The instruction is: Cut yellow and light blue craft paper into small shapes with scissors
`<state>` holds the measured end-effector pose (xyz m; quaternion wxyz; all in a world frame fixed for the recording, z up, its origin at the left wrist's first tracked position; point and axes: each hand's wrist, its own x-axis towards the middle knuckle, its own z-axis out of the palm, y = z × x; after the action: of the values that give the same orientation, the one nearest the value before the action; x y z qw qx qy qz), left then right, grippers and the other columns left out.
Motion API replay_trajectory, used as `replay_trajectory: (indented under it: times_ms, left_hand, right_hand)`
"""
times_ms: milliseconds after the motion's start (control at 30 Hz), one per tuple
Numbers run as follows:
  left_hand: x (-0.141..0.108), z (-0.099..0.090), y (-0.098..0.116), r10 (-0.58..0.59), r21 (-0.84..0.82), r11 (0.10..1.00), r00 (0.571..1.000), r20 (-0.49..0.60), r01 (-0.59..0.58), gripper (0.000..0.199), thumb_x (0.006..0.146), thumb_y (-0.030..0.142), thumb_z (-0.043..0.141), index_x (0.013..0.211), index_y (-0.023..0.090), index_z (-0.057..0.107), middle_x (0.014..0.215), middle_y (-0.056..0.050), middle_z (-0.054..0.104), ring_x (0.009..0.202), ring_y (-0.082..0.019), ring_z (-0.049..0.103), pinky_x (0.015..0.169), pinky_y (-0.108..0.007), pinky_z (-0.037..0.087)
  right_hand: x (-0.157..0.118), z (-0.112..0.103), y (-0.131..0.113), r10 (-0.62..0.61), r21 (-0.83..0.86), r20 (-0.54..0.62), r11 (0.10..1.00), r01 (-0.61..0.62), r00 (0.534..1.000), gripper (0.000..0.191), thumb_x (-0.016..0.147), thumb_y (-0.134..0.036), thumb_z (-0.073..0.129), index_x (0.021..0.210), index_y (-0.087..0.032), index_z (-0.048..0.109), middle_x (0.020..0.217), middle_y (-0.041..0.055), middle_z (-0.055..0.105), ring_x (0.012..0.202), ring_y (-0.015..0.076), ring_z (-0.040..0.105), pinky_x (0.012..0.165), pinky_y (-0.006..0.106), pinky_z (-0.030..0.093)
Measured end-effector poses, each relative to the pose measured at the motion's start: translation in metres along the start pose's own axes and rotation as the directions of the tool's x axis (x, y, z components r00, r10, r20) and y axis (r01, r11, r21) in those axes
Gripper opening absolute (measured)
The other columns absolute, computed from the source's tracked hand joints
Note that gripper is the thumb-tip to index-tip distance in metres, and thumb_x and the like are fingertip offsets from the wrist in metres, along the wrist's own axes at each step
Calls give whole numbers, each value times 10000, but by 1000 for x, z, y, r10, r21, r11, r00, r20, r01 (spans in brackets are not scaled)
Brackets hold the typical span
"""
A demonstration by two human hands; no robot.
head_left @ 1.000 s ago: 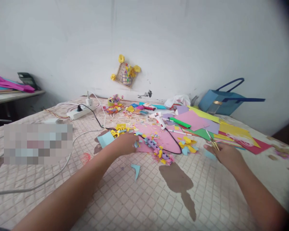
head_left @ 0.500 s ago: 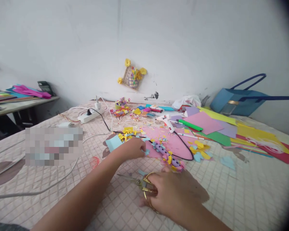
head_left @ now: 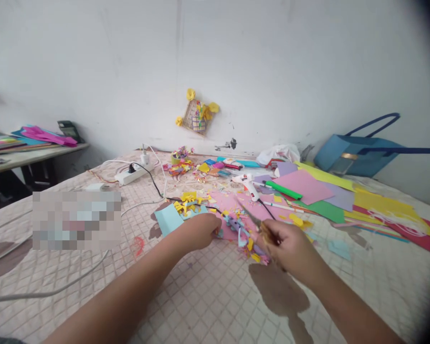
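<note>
My right hand [head_left: 284, 241] is wrapped round the gold handles of a pair of scissors [head_left: 251, 215], whose blades point up and to the left over the pink sheet [head_left: 274, 220]. My left hand [head_left: 202, 231] is closed near the left end of a purple decorated strip [head_left: 236, 224] with dark dots and blue, yellow and pink paper bits; what its fingers pinch is too small to make out. Light blue paper [head_left: 169, 219] and yellow paper scraps [head_left: 189, 196] lie just beyond my left hand.
A white glue gun [head_left: 249, 184] with a black cable lies behind the pink sheet. Coloured paper sheets [head_left: 304, 186] and a blue bag [head_left: 358, 155] are at the right. A white power strip [head_left: 132, 176] and cables lie at the left.
My right hand has moved up and to the right with the scissors, which now point up and to the left over the strip. My left hand has barely moved.
</note>
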<state>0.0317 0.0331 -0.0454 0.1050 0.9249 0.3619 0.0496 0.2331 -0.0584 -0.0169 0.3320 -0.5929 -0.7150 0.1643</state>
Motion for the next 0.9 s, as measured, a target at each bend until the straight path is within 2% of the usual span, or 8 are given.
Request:
replay_trajectory:
  times_ms: [100,200,333,433,533,633,767,900]
  left_hand:
    - [-3,0,3,-16,-10,1000,1000,1,16,235,678,99,450,854,200,569,909,-63,630,809,-203,577,651,-277,412]
    - [-8,-14,4,-28,-73,997,999,-19,27,330,650,103,464,942,226,556,890,-39,632,788,-186,577,625,-258,399]
    - [-15,-41,-7,-107,-227,971,982,-157,69,358,686,161,454,1028,221,543,844,-16,614,715,-147,548,616,-238,385]
    - [-17,-52,-25,-232,-267,951,928,-291,154,340,706,189,440,1030,195,544,816,-22,602,682,-144,531,603,-239,385]
    - [-14,-52,-44,-339,-255,933,853,-396,253,302,724,207,435,1003,186,549,776,-24,596,662,-150,530,599,-245,385]
    - [-6,-45,-62,-378,-250,923,818,-434,293,298,742,212,432,1021,174,532,800,-42,605,700,-163,542,632,-257,395]
    - [6,-35,-82,-402,-249,913,815,-417,323,339,720,161,452,1049,161,535,819,-57,612,688,-162,555,632,-258,409]
    - [9,-31,-95,-403,-264,910,827,-392,319,445,702,162,515,1147,160,502,1029,-88,589,675,-135,567,652,-254,445]
  right_hand:
    - [18,-6,10,26,122,-39,992,-21,999,267,740,-332,518,567,-194,370,528,-53,307,499,90,301,441,210,245]
    - [29,5,4,14,135,-71,991,-4,997,285,724,-326,533,555,-198,343,519,-59,292,493,87,298,441,207,236]
    - [39,23,-13,-9,214,-61,977,22,998,267,741,-299,505,539,-194,366,503,-53,336,481,91,321,448,213,251]
    - [50,24,-16,7,256,-75,967,13,997,211,735,-273,499,556,-186,432,502,-43,400,476,96,362,457,216,284]
    - [61,15,-3,59,272,-162,962,-13,985,172,709,-258,516,569,-187,447,487,-48,398,457,92,364,443,213,288]
    - [68,4,18,136,296,-236,953,-62,962,169,727,-323,516,644,-176,507,475,-55,391,408,85,325,396,215,247]
    - [76,1,34,164,297,-225,950,-93,960,247,740,-386,494,675,-153,545,478,-31,460,380,85,338,379,221,253]
    - [99,21,14,93,210,-105,975,-69,990,205,683,-334,548,599,-150,575,458,-35,471,380,82,367,397,215,264]
